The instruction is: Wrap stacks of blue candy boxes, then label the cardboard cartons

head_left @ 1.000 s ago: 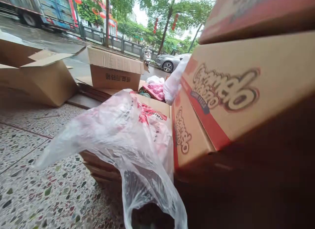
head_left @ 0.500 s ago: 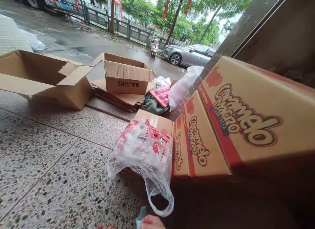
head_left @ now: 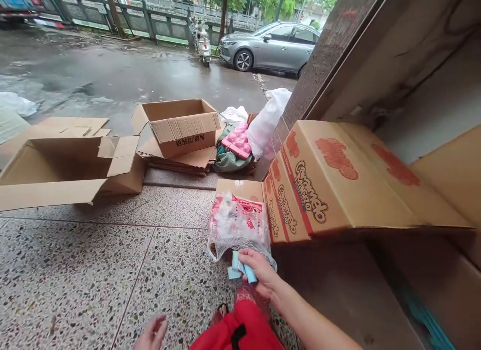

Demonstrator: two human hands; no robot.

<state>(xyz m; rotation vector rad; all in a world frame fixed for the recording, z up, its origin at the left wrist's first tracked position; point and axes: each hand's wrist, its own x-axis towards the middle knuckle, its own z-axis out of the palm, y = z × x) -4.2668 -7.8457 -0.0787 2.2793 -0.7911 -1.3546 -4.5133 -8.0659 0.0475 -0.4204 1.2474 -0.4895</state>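
Observation:
My right hand (head_left: 261, 271) is closed on a light-blue folded strip (head_left: 236, 266), whose ends stick out on both sides of the fingers; its material I cannot make out. The hand is just in front of a clear plastic bag (head_left: 221, 244) with red and white printed packs (head_left: 244, 217) in it. That bag rests on a cardboard carton (head_left: 240, 187). Low in the view, over the speckled floor, my left hand (head_left: 152, 332) holds nothing, its fingers loosely bent and apart.
Printed cartons (head_left: 338, 174) are stacked to the right, beside a wall pillar (head_left: 315, 74). An open cardboard box (head_left: 52, 184) stands left; another box (head_left: 180, 139) sits on flattened cardboard. A pink item (head_left: 237, 139) and a white sack (head_left: 270, 119) lie beyond. A car (head_left: 274, 46) is parked outside.
The view has levelled and tipped downward, so both hands, my right forearm and red clothing show more. My right hand still holds the light-blue strip, now by the plastic bag's near edge.

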